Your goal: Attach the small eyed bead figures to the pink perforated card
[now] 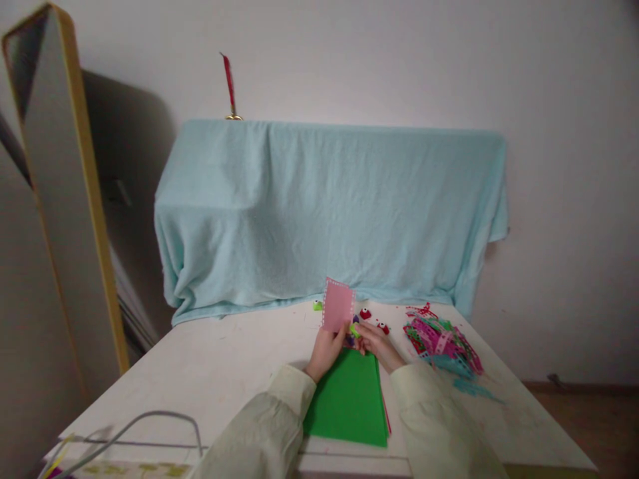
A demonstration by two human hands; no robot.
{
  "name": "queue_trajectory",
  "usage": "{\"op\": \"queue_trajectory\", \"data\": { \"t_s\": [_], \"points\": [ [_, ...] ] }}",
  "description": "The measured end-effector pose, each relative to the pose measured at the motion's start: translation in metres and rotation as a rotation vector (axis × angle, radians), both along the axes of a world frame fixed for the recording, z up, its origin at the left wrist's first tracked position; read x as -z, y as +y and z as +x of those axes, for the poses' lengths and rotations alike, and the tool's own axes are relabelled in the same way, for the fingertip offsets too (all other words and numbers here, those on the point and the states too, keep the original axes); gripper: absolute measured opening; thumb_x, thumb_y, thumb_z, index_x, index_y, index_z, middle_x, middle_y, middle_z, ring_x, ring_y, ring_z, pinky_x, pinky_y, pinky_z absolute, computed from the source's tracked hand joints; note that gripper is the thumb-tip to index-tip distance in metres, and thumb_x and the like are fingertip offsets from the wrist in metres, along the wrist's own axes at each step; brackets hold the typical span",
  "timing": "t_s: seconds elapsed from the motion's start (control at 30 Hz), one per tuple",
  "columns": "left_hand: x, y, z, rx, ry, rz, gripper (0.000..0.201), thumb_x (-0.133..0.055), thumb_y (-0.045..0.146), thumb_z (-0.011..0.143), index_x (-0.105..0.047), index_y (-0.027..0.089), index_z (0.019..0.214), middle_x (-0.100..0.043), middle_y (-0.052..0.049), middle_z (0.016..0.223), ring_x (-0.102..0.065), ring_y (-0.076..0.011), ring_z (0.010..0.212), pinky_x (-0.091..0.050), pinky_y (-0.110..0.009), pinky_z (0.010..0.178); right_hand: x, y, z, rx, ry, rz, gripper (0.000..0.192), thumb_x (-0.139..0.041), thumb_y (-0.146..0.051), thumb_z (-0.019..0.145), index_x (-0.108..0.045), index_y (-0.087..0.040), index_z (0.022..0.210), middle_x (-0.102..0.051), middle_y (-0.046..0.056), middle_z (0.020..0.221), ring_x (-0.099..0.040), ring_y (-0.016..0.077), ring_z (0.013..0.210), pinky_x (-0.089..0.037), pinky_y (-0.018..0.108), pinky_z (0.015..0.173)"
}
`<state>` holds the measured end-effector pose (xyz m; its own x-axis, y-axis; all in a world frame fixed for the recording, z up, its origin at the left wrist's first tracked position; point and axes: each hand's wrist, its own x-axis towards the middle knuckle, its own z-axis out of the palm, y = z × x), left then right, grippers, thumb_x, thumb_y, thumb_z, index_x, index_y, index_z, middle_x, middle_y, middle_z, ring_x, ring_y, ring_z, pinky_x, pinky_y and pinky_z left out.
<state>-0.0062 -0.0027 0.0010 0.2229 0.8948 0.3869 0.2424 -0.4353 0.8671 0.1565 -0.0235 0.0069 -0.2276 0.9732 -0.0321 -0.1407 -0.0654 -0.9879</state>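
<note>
My left hand (327, 349) pinches the lower part of a pink sheet of paper (339, 306), which stands tilted up with a row of small cut-out holes along its edges. At its right edge, my right hand (377, 342) has its fingers closed around a small green and purple piece (355, 328) that looks like a craft punch. Fingers hide part of it. A stack of green sheets (344, 399) lies below both hands, with a red edge showing at the right. Behind the hands sit a small green piece (318, 305) and two red ones (365, 313).
A heap of pink, green, red and blue perforated paper strips (444, 342) lies on the white table (219, 366) to the right. Light-blue cloth (329, 213) covers a box-like shape at the back. A grey cable (150, 414) curves at the front left, near a framed mirror (84, 166).
</note>
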Motion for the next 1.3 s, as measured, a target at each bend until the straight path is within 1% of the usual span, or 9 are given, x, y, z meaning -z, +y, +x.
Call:
{"op": "queue_trajectory", "data": {
  "t_s": [0.1,0.3,0.4,0.5,0.63,0.73,0.9,1.17,1.3],
  "points": [
    [0.006,0.003,0.001,0.002,0.006,-0.002,0.047,-0.039,0.054,0.090,-0.062,0.013,0.084,-0.056,0.000,0.054,-0.051,-0.0129,0.052,-0.037,-0.022,0.051,0.001,0.001,0.000,-0.002,0.003,0.003,0.038,-0.065,-0.053,0.076,-0.060,-0.018,0.087,-0.062,0.001,0.062,-0.054,0.0117,0.052,-0.035,0.022,0.045],
    [0.012,0.006,0.001,0.008,0.030,-0.012,0.048,-0.036,0.053,0.092,-0.060,0.014,0.078,-0.055,0.000,0.054,-0.050,-0.0121,0.051,-0.035,-0.021,0.051,0.009,0.005,0.000,0.012,0.001,0.020,0.037,-0.064,-0.052,0.077,-0.059,-0.017,0.087,-0.062,0.000,0.062,-0.053,0.0112,0.050,-0.034,0.022,0.044],
    [0.011,0.006,0.000,0.021,0.029,-0.010,0.048,-0.036,0.053,0.092,-0.061,0.014,0.081,-0.058,-0.001,0.057,-0.051,-0.0126,0.052,-0.036,-0.021,0.051,0.011,0.005,0.000,0.017,-0.007,0.029,0.037,-0.063,-0.053,0.077,-0.059,-0.017,0.087,-0.062,0.001,0.062,-0.054,0.0110,0.050,-0.034,0.022,0.043],
    [0.009,0.005,0.000,0.035,0.048,-0.018,0.051,-0.036,0.055,0.091,-0.062,0.013,0.079,-0.058,-0.002,0.057,-0.051,-0.0129,0.051,-0.035,-0.022,0.050,0.010,0.004,0.000,0.021,-0.016,0.032,0.038,-0.063,-0.054,0.077,-0.059,-0.018,0.088,-0.062,0.000,0.062,-0.054,0.0109,0.049,-0.033,0.022,0.043],
    [0.009,0.006,0.001,0.011,0.068,-0.032,0.053,-0.036,0.057,0.090,-0.061,0.013,0.075,-0.054,0.000,0.052,-0.049,-0.0124,0.048,-0.033,-0.022,0.048,0.007,0.003,0.000,0.024,-0.035,0.017,0.041,-0.064,-0.057,0.074,-0.060,-0.018,0.087,-0.062,0.000,0.061,-0.054,0.0114,0.048,-0.034,0.022,0.044],
    [0.010,0.006,0.002,0.006,0.071,-0.027,0.052,-0.036,0.056,0.090,-0.060,0.013,0.074,-0.051,0.001,0.051,-0.048,-0.0119,0.047,-0.033,-0.021,0.047,0.008,0.005,0.000,0.022,-0.036,0.011,0.042,-0.064,-0.057,0.074,-0.059,-0.018,0.087,-0.062,0.000,0.061,-0.054,0.0113,0.048,-0.034,0.022,0.044],
    [0.010,0.006,0.002,-0.004,0.067,0.003,0.048,-0.037,0.054,0.090,-0.061,0.013,0.079,-0.056,0.000,0.057,-0.049,-0.0117,0.049,-0.034,-0.021,0.049,0.014,0.010,0.001,0.011,-0.048,0.019,0.041,-0.062,-0.058,0.075,-0.057,-0.018,0.081,-0.060,-0.001,0.056,-0.051,0.0103,0.044,-0.031,0.021,0.042],
    [0.009,0.007,0.003,-0.019,0.071,0.006,0.046,-0.038,0.053,0.090,-0.061,0.014,0.079,-0.058,0.000,0.058,-0.050,-0.0123,0.051,-0.035,-0.022,0.051,0.008,0.006,-0.001,0.019,-0.046,0.004,0.042,-0.064,-0.059,0.073,-0.057,-0.018,0.080,-0.061,0.000,0.057,-0.053,0.0113,0.046,-0.032,0.022,0.043],
    [0.008,0.006,0.002,-0.013,0.078,-0.008,0.047,-0.039,0.054,0.089,-0.060,0.014,0.077,-0.056,0.000,0.055,-0.050,-0.0123,0.050,-0.034,-0.021,0.050,0.009,0.006,0.000,0.019,-0.037,0.020,0.041,-0.062,-0.058,0.075,-0.057,-0.018,0.081,-0.061,-0.001,0.057,-0.053,0.0111,0.046,-0.033,0.022,0.043]
  ]
}}
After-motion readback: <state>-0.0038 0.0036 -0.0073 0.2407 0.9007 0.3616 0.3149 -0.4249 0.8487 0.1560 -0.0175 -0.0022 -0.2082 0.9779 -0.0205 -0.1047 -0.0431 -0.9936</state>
